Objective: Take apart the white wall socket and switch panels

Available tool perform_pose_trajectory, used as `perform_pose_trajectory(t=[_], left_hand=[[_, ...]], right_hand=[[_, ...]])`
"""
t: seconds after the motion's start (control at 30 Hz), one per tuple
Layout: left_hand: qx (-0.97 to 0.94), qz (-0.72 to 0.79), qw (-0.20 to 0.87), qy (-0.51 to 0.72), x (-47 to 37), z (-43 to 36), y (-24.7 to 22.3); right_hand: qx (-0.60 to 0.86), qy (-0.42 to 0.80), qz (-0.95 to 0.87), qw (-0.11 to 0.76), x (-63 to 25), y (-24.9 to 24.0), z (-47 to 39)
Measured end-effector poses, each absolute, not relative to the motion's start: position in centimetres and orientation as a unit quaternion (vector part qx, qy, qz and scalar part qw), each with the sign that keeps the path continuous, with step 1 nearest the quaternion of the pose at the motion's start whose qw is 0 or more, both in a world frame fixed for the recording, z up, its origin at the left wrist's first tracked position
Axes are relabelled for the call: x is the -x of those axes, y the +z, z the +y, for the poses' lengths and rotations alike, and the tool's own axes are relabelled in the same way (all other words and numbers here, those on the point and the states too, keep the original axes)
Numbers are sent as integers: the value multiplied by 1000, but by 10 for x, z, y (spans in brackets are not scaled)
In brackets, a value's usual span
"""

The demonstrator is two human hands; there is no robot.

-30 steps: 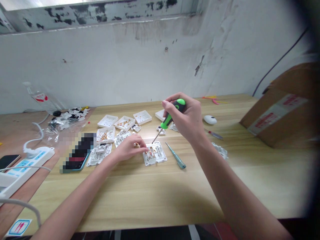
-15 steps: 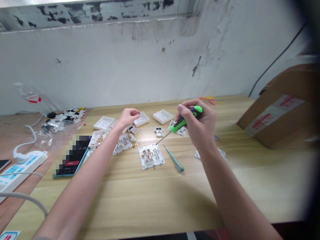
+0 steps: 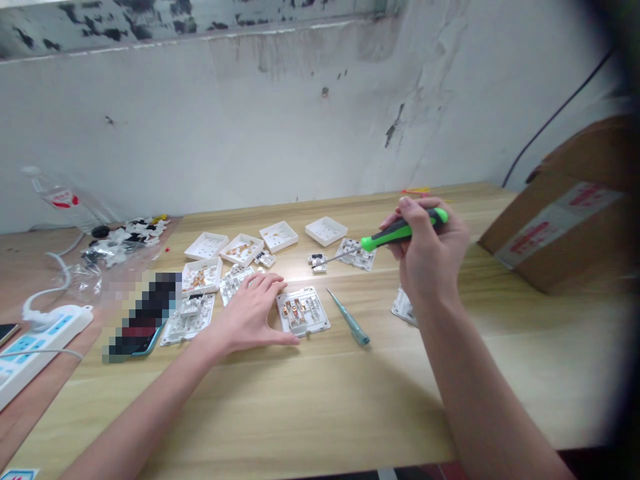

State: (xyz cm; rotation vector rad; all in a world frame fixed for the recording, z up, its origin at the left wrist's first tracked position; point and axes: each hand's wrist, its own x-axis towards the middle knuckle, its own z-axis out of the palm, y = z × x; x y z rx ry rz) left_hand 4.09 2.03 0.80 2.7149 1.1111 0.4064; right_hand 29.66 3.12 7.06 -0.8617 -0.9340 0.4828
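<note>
My right hand (image 3: 433, 250) grips a green and black screwdriver (image 3: 395, 233), its shaft slanting down to the left toward a small white module (image 3: 317, 263); whether the tip touches it I cannot tell. Fingers spread, my left hand (image 3: 255, 310) is at the left edge of a white socket panel (image 3: 303, 311) that lies with brass contacts and inner parts showing. Just right of that panel lies a teal test-pen screwdriver (image 3: 351, 320). Another open panel (image 3: 356, 255) lies behind, near the screwdriver shaft. One more panel (image 3: 405, 308) is partly hidden by my right wrist.
White trays with brass parts (image 3: 201, 275) and other shallow white trays (image 3: 326, 231) stand toward the wall. A phone (image 3: 150, 337), a power strip (image 3: 45, 340), a bag of plastic pieces (image 3: 125, 240) and a bottle (image 3: 65, 197) are left. A cardboard box (image 3: 555, 227) stands right.
My left hand has come back from the trays to the socket panel and spread its fingers. My right hand has moved right, lifting the screwdriver tip from the panel's top edge toward the small module.
</note>
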Motion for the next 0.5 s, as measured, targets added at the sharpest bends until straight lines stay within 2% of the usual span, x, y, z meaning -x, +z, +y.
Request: perform_pose_trajectory(t=[0.13, 0.5], left_hand=[[-915, 371, 84, 132, -46, 14, -1], [-885, 397, 149, 189, -44, 15, -8]], right_hand=[[401, 228, -437, 772, -298, 66, 34], [421, 238, -458, 746, -297, 63, 32]])
